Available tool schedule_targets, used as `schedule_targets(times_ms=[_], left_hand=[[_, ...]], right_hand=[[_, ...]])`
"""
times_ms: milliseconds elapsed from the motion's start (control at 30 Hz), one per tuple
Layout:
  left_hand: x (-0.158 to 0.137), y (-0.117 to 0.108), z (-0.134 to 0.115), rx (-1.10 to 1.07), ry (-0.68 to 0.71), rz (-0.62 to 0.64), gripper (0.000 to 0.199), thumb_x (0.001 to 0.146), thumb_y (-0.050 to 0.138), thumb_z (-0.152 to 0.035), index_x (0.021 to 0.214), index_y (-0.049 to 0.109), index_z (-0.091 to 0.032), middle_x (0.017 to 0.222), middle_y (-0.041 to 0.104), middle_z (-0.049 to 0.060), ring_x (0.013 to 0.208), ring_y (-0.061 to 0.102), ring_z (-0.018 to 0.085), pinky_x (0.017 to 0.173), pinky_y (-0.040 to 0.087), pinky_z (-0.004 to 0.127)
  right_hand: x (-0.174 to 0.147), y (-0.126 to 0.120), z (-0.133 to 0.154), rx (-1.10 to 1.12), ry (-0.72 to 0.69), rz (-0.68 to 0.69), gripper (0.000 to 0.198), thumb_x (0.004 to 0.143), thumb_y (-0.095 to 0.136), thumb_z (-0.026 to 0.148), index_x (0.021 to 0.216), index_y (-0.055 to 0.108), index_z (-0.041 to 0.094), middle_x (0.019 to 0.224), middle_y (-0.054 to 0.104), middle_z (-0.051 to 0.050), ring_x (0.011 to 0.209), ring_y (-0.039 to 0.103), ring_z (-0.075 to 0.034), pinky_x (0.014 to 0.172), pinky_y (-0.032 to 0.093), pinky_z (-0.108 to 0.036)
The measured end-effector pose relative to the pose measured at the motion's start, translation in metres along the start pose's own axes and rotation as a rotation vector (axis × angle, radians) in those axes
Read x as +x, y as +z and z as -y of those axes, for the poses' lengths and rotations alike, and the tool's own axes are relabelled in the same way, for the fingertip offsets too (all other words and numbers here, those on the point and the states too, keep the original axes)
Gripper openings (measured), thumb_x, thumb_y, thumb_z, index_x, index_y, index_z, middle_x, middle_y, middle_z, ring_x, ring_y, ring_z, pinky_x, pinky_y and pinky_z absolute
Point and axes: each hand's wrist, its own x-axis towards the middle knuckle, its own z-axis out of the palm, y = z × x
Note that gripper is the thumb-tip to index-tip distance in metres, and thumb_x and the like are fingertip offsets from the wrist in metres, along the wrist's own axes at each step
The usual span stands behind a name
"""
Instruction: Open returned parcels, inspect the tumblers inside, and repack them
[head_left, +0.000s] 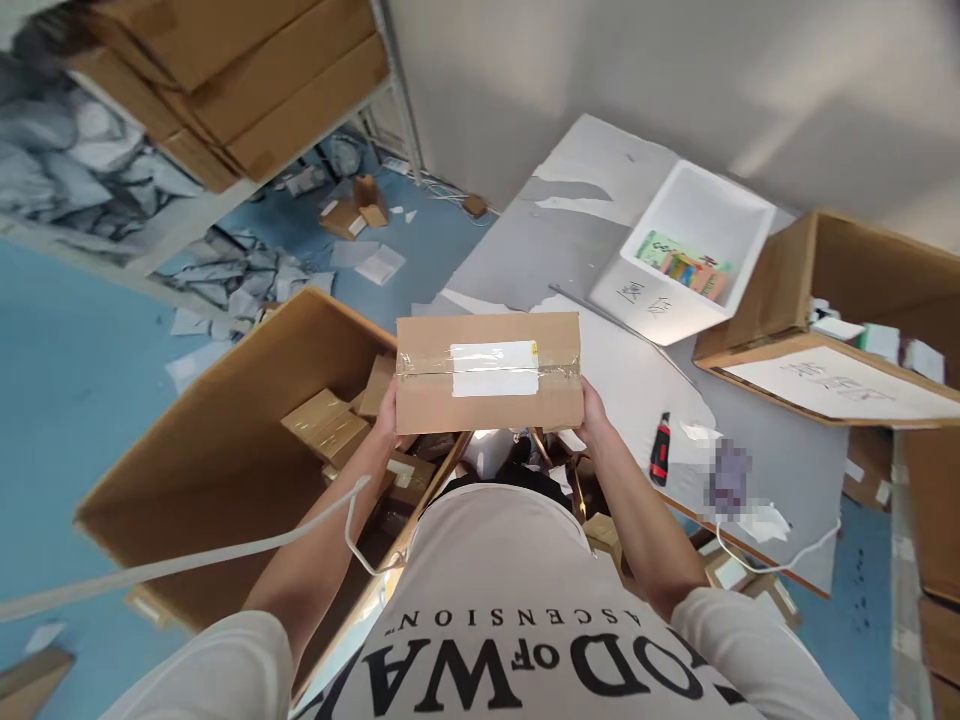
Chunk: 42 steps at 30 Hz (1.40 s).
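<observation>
A taped brown cardboard box [427, 410] with a white label [495, 370] on its top is held level in front of my body. My left hand [387, 412] grips its left end, and my right hand [594, 410] grips its right end. Most of the fingers on both hands are hidden by the box. Below and to the left stands a large open carton [225, 480] with smaller boxes [330, 425] inside. A red and black box cutter [661, 450] lies on the white table [795, 500] to the right of my right hand.
A white foam bin [652, 295] with green and orange items and an open carton [757, 290] stand on the table. Shelving at the upper left bears cardboard boxes [255, 80] and grey bags [52, 160]. A white cable [187, 565] crosses the lower left.
</observation>
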Motion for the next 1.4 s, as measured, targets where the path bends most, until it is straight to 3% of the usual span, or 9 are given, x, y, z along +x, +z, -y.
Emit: schedule_targets(times_ms=[233,367,500,800,933,1200,1400], left_hand=[[0.033,0.121,0.031,0.116,-0.257,0.041,0.038,0.093,0.049,-0.047,0.090,0.069,-0.015,0.060,0.069,0.002,0.049,0.064,0.015,0.048,0.049,0.024],[0.045,0.168,0.051,0.218,-0.281,0.139,0.041,0.093,0.048,-0.048,0.103,0.069,-0.014,0.069,0.072,0.003,0.061,0.069,0.018,0.061,0.054,0.028],[0.060,0.196,0.073,0.338,-0.234,0.235,0.045,0.090,0.050,-0.051,0.111,0.067,-0.015,0.078,0.074,0.003,0.076,0.071,0.021,0.072,0.056,0.031],[0.094,0.221,0.103,0.474,-0.076,0.391,0.047,0.072,0.070,-0.056,0.098,0.068,-0.017,0.090,0.074,0.004,0.095,0.069,0.025,0.080,0.054,0.032],[0.101,0.222,0.108,0.485,-0.102,0.457,0.048,0.072,0.070,-0.054,0.100,0.068,-0.016,0.095,0.075,0.005,0.095,0.068,0.025,0.083,0.053,0.033],[0.114,0.222,0.108,0.533,-0.187,0.460,0.052,0.077,0.065,-0.059,0.102,0.068,-0.014,0.094,0.074,0.010,0.102,0.067,0.029,0.090,0.051,0.038],[0.113,0.222,0.104,0.560,-0.082,0.529,0.047,0.075,0.066,-0.059,0.102,0.069,-0.021,0.100,0.074,0.008,0.112,0.063,0.030,0.096,0.049,0.042]], right_hand=[[-0.009,-0.105,0.024,0.182,-0.049,-0.141,0.037,0.081,0.058,0.056,0.089,0.069,0.021,0.078,0.076,-0.003,0.085,0.073,-0.024,0.074,0.059,-0.035],[-0.020,-0.150,0.028,0.283,-0.088,-0.242,0.037,0.083,0.057,0.055,0.091,0.069,0.021,0.080,0.077,-0.003,0.087,0.073,-0.024,0.076,0.059,-0.034],[-0.030,-0.177,0.033,0.334,-0.067,-0.406,0.035,0.081,0.059,0.055,0.088,0.069,0.022,0.076,0.076,-0.003,0.085,0.074,-0.024,0.076,0.059,-0.035],[-0.028,-0.198,0.020,0.373,0.007,-0.454,0.042,0.076,0.061,0.063,0.091,0.070,0.025,0.079,0.077,-0.005,0.086,0.073,-0.028,0.074,0.059,-0.041],[-0.022,-0.200,0.009,0.388,0.020,-0.465,0.042,0.076,0.060,0.062,0.091,0.069,0.024,0.081,0.077,-0.006,0.085,0.073,-0.027,0.074,0.059,-0.042],[-0.014,-0.200,0.008,0.333,-0.043,-0.472,0.045,0.077,0.059,0.064,0.094,0.068,0.023,0.085,0.077,-0.006,0.086,0.073,-0.025,0.074,0.059,-0.038],[-0.014,-0.207,-0.002,0.277,-0.120,-0.467,0.046,0.077,0.059,0.062,0.099,0.068,0.023,0.094,0.077,-0.006,0.096,0.072,-0.024,0.081,0.058,-0.039]])
